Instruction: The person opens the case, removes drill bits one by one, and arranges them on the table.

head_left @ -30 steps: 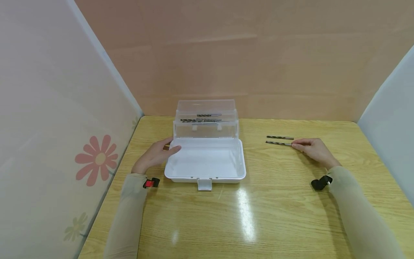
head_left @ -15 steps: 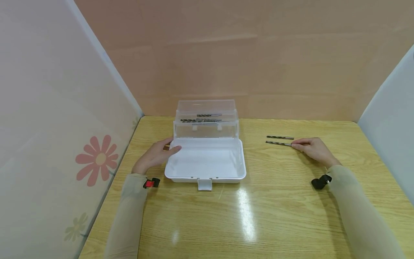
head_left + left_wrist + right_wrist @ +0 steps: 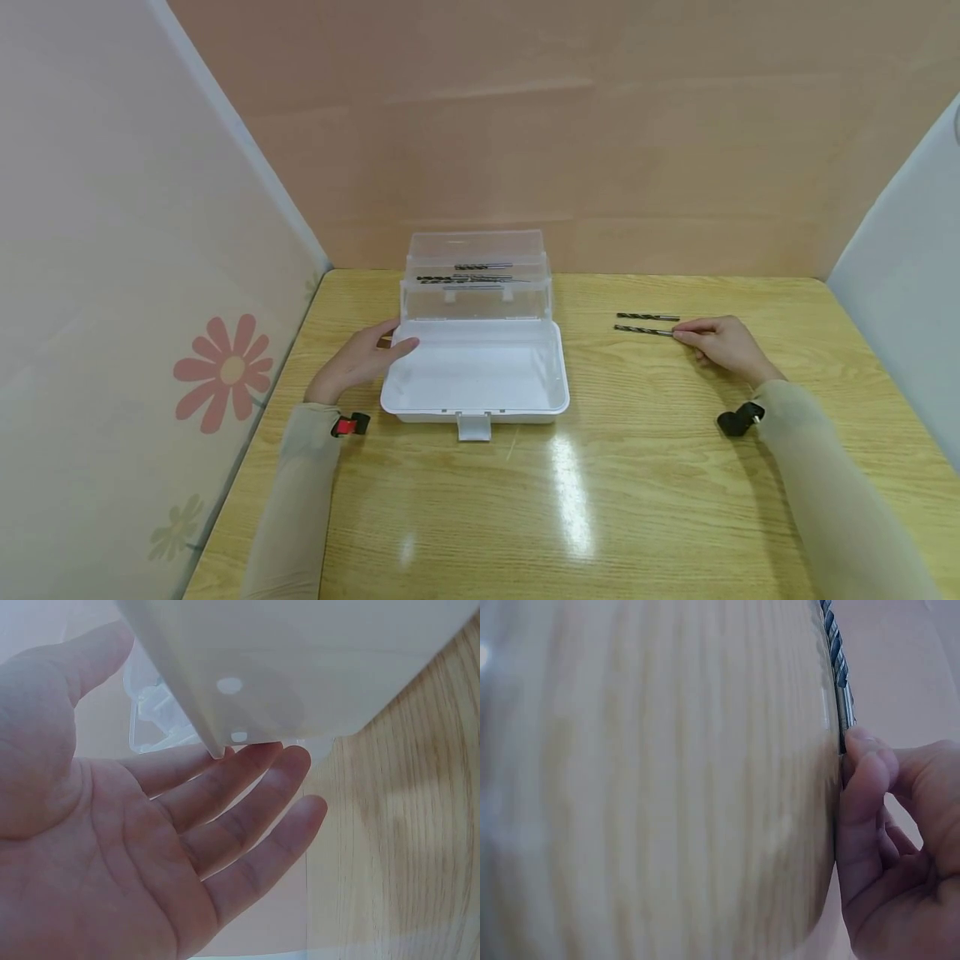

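In the head view, my right hand [image 3: 722, 343] pinches the shank end of a drill bit [image 3: 643, 331] between thumb and fingertips, low at the table. A second drill bit [image 3: 648, 317] lies just behind it, nearly parallel. My left hand [image 3: 360, 358] is at the left side of an opened white toolbox [image 3: 474, 412], its thumb reaching over the rim. The left wrist view shows that hand's fingers [image 3: 247, 817] fairly straight, with some tips touching the box's back corner. More drill bits [image 3: 474, 279] rest in the box's raised translucent trays [image 3: 476, 304].
The toolbox's latch [image 3: 474, 427] hangs down at its front. A wood-grain table [image 3: 450, 517] carries everything. A tan backdrop [image 3: 480, 125] rises behind, and a flower-patterned white panel [image 3: 112, 292] stands on the left.
My view has shifted very slightly. The right hand keeps its pinch on the drill bit, almost in the same spot; the left hand stays at the toolbox.
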Action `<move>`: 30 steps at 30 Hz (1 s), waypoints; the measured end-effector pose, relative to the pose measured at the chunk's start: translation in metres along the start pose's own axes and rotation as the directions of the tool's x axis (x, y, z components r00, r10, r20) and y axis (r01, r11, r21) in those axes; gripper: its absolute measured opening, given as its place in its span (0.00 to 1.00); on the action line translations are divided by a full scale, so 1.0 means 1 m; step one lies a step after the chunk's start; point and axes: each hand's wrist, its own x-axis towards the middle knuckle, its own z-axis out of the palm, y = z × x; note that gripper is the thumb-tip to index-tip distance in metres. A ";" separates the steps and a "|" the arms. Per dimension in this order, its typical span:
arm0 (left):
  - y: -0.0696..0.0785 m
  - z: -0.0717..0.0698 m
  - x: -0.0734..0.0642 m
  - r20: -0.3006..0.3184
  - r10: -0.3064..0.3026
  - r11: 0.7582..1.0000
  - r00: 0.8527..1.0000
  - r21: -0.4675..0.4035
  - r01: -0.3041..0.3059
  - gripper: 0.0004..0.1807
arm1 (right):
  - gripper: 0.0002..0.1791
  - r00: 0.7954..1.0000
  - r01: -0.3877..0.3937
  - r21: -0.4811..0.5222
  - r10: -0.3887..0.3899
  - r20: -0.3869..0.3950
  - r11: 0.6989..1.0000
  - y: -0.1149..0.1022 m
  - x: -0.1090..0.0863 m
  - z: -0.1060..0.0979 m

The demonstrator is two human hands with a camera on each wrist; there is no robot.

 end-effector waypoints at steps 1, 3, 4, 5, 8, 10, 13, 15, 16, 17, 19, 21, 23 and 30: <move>0.000 0.000 0.000 -0.001 0.000 1.000 1.000 0.001 0.000 0.50 | 0.31 1.000 0.001 0.012 -0.001 -0.001 1.000 0.000 0.000 0.000; -0.001 0.000 0.001 -0.003 0.002 1.000 1.000 0.003 -0.002 0.50 | 0.30 1.000 0.002 0.043 -0.002 0.000 0.999 0.000 0.000 0.001; -0.002 0.001 0.001 -0.003 0.003 1.000 1.000 0.004 -0.003 0.50 | 0.30 1.000 0.003 0.057 -0.003 0.001 0.998 0.000 -0.001 0.001; -0.002 0.001 0.001 -0.003 0.004 1.000 1.000 0.005 -0.004 0.50 | 0.29 1.000 0.003 0.069 -0.003 0.001 0.998 0.000 -0.001 0.001; -0.003 0.001 0.002 0.001 -0.002 1.000 1.000 0.005 0.002 0.50 | 0.29 1.000 0.003 0.088 -0.003 -0.004 0.996 -0.001 -0.002 0.002; -0.003 0.001 0.002 0.001 -0.003 1.000 1.000 0.004 0.003 0.50 | 0.29 1.000 0.002 0.101 -0.001 -0.011 0.995 -0.002 -0.003 0.003; -0.002 0.001 0.001 0.000 -0.004 1.000 1.000 0.000 0.004 0.50 | 0.30 1.000 -0.005 0.122 0.006 -0.013 0.993 -0.003 -0.004 0.003; -0.002 0.000 0.001 -0.001 -0.001 1.000 1.000 -0.002 0.001 0.50 | 0.30 1.000 -0.010 0.133 0.011 -0.012 0.991 -0.003 -0.004 0.003; -0.002 0.000 0.001 -0.001 0.001 1.000 1.000 -0.003 -0.001 0.49 | 0.30 1.000 -0.012 0.136 0.014 -0.011 0.991 -0.003 -0.004 0.003; -0.002 0.001 0.001 -0.001 0.002 1.000 1.000 -0.001 -0.002 0.49 | 0.30 1.000 -0.014 0.141 0.016 -0.013 0.990 -0.003 -0.004 0.003; -0.001 0.001 0.001 -0.002 0.004 1.000 1.000 -0.002 -0.004 0.49 | 0.31 1.000 -0.016 0.149 0.018 -0.015 0.989 -0.003 -0.004 0.003; -0.001 0.001 0.001 -0.006 0.002 1.000 1.000 -0.002 -0.002 0.49 | 0.32 1.000 -0.016 0.157 0.020 -0.020 0.987 -0.003 -0.005 0.003; 0.000 0.000 0.001 -0.009 0.001 1.000 1.000 -0.001 -0.001 0.49 | 0.32 0.999 -0.018 0.169 0.023 -0.024 0.985 -0.002 -0.005 0.003; 0.002 0.000 0.000 -0.018 -0.009 1.000 1.000 0.002 0.009 0.48 | 0.33 0.999 -0.029 0.182 0.035 -0.034 0.983 -0.002 -0.006 0.002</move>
